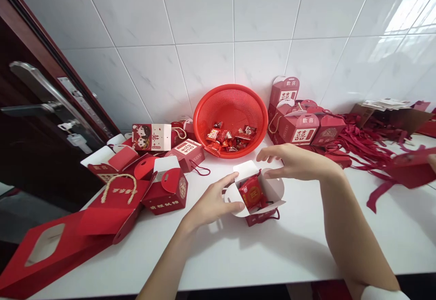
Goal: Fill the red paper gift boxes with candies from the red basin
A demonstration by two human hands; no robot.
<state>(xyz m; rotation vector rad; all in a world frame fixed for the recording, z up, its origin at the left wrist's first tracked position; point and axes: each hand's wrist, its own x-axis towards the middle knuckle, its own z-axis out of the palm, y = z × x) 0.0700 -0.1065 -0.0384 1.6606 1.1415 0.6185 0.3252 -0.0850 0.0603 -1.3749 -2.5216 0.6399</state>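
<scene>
A small red candy box (pixel 262 218) with its white-lined flaps spread stands on the white table in front of me. Inside lies a red-wrapped sweet (pixel 252 193), with more red wrapping partly hidden beneath it. My left hand (pixel 214 200) holds the box at its left flap, the thumb over the flap's edge and the other fingers behind. Above the right side of the box is my right hand (pixel 289 161), its fingers bent and apart with nothing between them. Its thumb is close to the right flap; whether they touch I cannot tell.
Behind the box, a red plastic basket (pixel 231 89) holds several wrapped sweets. Red boxes (pixel 166 191) crowd the left, and stacked boxes (pixel 301 130) stand at the back right beside red ribbons (pixel 364 143). At the right edge, another person's hand (pixel 432 160) is by a red piece.
</scene>
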